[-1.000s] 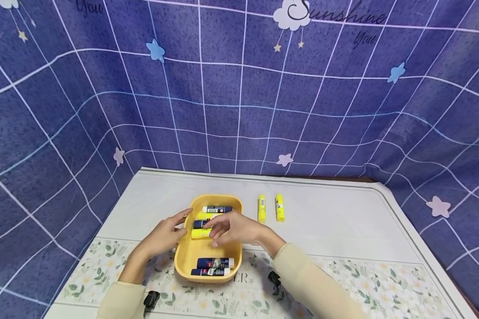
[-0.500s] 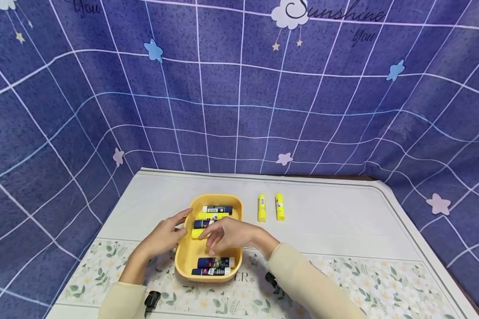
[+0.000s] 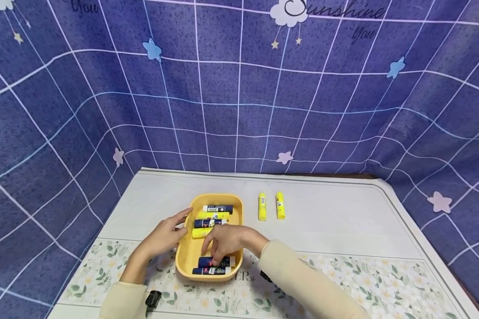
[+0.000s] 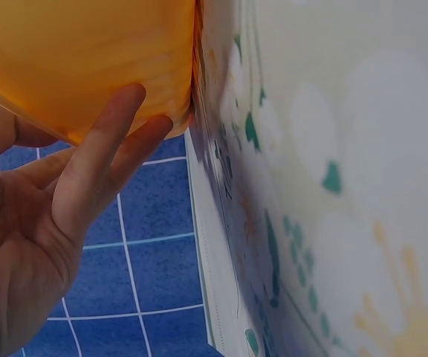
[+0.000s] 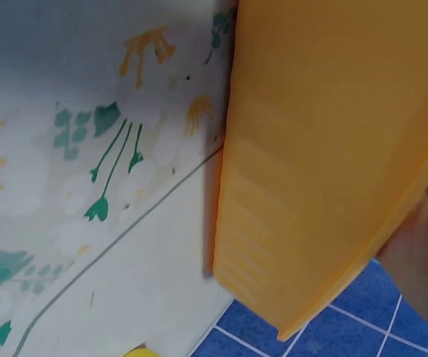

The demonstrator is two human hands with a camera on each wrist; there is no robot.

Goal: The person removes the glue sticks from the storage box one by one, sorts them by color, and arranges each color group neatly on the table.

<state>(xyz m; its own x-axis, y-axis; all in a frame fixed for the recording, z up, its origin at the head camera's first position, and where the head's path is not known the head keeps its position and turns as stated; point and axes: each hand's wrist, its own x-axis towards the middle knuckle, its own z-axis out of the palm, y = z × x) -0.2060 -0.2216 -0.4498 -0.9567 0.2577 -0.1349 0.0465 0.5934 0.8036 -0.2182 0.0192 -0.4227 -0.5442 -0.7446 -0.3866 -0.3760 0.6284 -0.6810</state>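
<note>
A yellow plastic bin (image 3: 187, 266) holds several glue sticks lying flat. In its far part, a dark blue glue stick (image 3: 223, 208), a yellow one (image 3: 217, 215), another blue one (image 3: 201, 223) and a second yellow one (image 3: 199, 233) lie in a row. Two more dark blue glue sticks, one nearer the middle (image 3: 205, 262) and one in front (image 3: 201, 270), lie at the near end. My left hand (image 3: 165, 234) holds the bin's left rim, two fingers (image 4: 102, 141) against its outer wall. Inside the bin, my right hand (image 3: 227, 241) reaches down, its thumb over the upper near blue stick; contact is unclear.
Two yellow glue sticks, a left one (image 3: 262, 207) and a right one (image 3: 280, 205), stand apart on the white table (image 3: 335, 221) right of the bin. A blue grid-patterned curtain (image 3: 239, 97) hangs behind and at both sides.
My right hand has moved from over the far row toward the near blue glue sticks and lowered, uncovering the blue stick in the row. My left hand stays at the rim.
</note>
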